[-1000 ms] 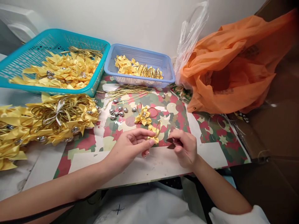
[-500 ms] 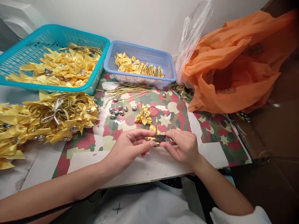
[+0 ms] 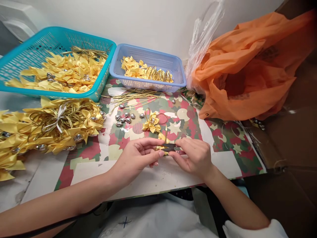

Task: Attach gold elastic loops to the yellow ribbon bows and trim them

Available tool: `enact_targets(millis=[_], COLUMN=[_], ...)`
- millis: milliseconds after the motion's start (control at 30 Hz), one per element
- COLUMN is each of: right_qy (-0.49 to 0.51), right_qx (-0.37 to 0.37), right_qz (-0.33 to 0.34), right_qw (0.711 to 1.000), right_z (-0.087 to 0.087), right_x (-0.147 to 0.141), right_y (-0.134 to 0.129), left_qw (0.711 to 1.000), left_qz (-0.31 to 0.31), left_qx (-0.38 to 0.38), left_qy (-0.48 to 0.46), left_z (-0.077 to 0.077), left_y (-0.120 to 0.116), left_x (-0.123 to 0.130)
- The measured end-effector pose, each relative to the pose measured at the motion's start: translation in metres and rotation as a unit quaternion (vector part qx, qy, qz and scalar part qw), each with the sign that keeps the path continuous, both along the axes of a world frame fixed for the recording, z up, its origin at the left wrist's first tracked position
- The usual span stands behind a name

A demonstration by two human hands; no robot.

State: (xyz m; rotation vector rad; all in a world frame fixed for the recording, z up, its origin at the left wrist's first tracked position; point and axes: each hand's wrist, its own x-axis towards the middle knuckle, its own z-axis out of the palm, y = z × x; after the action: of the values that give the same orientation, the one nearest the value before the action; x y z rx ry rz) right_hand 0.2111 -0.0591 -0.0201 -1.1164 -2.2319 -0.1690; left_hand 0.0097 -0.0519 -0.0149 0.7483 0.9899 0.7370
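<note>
Between thumb and fingertips, my left hand (image 3: 138,155) pinches gold wire (image 3: 157,148) with bits of yellow ribbon, over the near part of the board. My right hand (image 3: 194,153) is closed on a small dark tool (image 3: 169,147) with two flat prongs, whose tips meet the wire; its exact kind is hard to make out. Just beyond my fingers lies a yellow ribbon flower (image 3: 151,122) with a silver centre and a gold wire loop. Several silver beads (image 3: 127,114) are grouped to its left. My fingers hide part of the piece and the tool's rear.
Yellow flowers fill a teal basket (image 3: 104,71) and a blue basket (image 3: 148,84) at the back. Gold wires (image 3: 136,97) lie before them. A tied flower bundle (image 3: 59,120) is at left, an orange bag (image 3: 223,82) at right. The patterned board (image 3: 230,138) ends nearby.
Almost nothing differs. Both hands keep the same grip and place, and the whole view has shifted very slightly.
</note>
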Motion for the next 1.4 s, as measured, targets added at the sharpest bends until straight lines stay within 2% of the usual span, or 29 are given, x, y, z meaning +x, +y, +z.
enact_targets(millis=[767,1033,1167,1400], right_qy=[-0.019,0.094,0.068,0.016], right_qx=[0.03,-0.035,-0.02,0.019], right_qz=[-0.007,-0.006,0.02,0.023], right_qw=[0.999,0.995,0.997,0.999], right_z=[0.0,0.0015,0.0001,-0.0017], right_x=[-0.0003,0.0062,0.0061,0.0036], right_y=[-0.0009,0.0021,0.002,0.0021], left_qw=[1.0,0.999,0.999,0.999], left_qz=[-0.011,0.004,0.009,-0.006], left_qx=[0.021,0.031,0.043,0.037], left_qy=[0.021,0.016,0.008,0.013], left_z=[-0.0049,0.0009,0.0002,0.0008], left_y=[-0.0004,-0.0015,-0.0015,-0.002], left_x=[-0.0029,0.0,0.0004,-0.0001])
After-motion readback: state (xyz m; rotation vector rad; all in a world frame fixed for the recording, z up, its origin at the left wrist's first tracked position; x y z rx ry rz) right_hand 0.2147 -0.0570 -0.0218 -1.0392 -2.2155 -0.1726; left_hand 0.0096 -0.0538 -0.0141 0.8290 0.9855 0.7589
